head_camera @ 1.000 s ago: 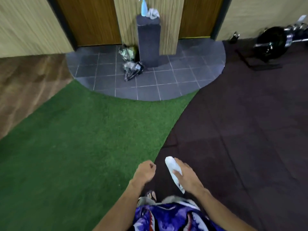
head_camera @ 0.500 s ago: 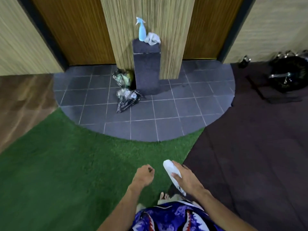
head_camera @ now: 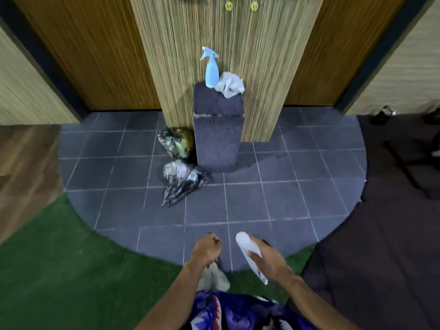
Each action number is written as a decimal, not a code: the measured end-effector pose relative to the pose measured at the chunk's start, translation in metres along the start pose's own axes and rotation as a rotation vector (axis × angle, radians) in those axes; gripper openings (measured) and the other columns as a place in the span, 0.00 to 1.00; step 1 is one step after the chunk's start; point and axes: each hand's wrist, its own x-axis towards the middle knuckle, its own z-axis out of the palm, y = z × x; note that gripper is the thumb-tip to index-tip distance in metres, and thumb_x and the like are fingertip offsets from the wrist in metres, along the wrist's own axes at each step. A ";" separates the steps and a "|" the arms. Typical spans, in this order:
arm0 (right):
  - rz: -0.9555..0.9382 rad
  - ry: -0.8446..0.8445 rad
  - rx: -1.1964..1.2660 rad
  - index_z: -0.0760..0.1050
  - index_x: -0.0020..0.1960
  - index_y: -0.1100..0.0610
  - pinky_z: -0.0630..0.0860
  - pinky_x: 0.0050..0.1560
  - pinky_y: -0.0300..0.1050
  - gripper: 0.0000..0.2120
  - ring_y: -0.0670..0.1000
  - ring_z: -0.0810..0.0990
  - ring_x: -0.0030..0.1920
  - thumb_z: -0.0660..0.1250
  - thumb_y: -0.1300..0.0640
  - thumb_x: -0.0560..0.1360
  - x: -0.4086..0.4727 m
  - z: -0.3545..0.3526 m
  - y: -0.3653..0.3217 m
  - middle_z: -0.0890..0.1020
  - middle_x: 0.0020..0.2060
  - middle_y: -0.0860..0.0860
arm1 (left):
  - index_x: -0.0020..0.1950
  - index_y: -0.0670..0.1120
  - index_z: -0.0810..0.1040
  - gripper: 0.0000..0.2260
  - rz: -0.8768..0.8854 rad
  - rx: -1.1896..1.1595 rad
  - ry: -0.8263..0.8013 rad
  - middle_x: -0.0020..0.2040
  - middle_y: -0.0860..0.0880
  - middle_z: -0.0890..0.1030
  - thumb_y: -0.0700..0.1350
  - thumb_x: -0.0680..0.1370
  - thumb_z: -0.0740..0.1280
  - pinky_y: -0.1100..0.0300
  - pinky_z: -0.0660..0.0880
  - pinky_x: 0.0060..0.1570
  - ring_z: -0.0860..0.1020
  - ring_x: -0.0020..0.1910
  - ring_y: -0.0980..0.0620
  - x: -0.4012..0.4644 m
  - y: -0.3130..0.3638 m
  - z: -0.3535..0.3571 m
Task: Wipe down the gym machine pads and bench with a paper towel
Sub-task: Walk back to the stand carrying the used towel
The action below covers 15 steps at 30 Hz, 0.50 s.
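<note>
My right hand (head_camera: 267, 258) grips a white rolled-up paper towel (head_camera: 245, 245) low in the middle of the view, its end sticking out forward. My left hand (head_camera: 206, 248) is a closed fist beside it, with nothing visible in it. Ahead, a dark grey pedestal (head_camera: 217, 136) stands against a striped wooden pillar. A light blue spray bottle (head_camera: 211, 70) and a crumpled white cloth (head_camera: 230, 85) rest on its top. No gym machine pad or bench is in view.
Two tied dark plastic bags (head_camera: 181, 181) lie on the grey tiled floor (head_camera: 273, 198) left of the pedestal. Green turf (head_camera: 59, 270) covers the left, dark rubber matting (head_camera: 392, 246) the right. Wooden doors flank the pillar. Dark gear sits at the far right edge.
I have walked forward off the turf and mat edge toward the pedestal, which is now much nearer. Both hands keep the same pose, the towel still in my right hand.
</note>
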 end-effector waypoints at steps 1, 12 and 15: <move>0.020 -0.004 -0.007 0.59 0.78 0.51 0.65 0.70 0.49 0.41 0.57 0.69 0.72 0.53 0.27 0.73 0.027 -0.017 -0.012 0.69 0.74 0.53 | 0.52 0.36 0.79 0.14 0.004 0.006 0.000 0.54 0.36 0.82 0.44 0.80 0.58 0.50 0.75 0.55 0.80 0.56 0.38 0.023 0.016 -0.025; -0.040 -0.005 -0.026 0.58 0.78 0.52 0.64 0.69 0.45 0.27 0.55 0.69 0.72 0.60 0.50 0.82 0.283 -0.171 -0.084 0.68 0.74 0.54 | 0.60 0.39 0.78 0.15 -0.041 0.003 0.056 0.61 0.39 0.80 0.46 0.82 0.57 0.52 0.73 0.60 0.77 0.62 0.39 0.221 0.142 -0.181; -0.070 -0.039 -0.096 0.57 0.78 0.52 0.62 0.70 0.45 0.27 0.55 0.67 0.73 0.59 0.51 0.82 0.354 -0.212 -0.091 0.66 0.75 0.54 | 0.58 0.39 0.79 0.14 -0.070 -0.042 0.100 0.59 0.38 0.81 0.44 0.82 0.58 0.52 0.74 0.55 0.79 0.58 0.39 0.277 0.172 -0.214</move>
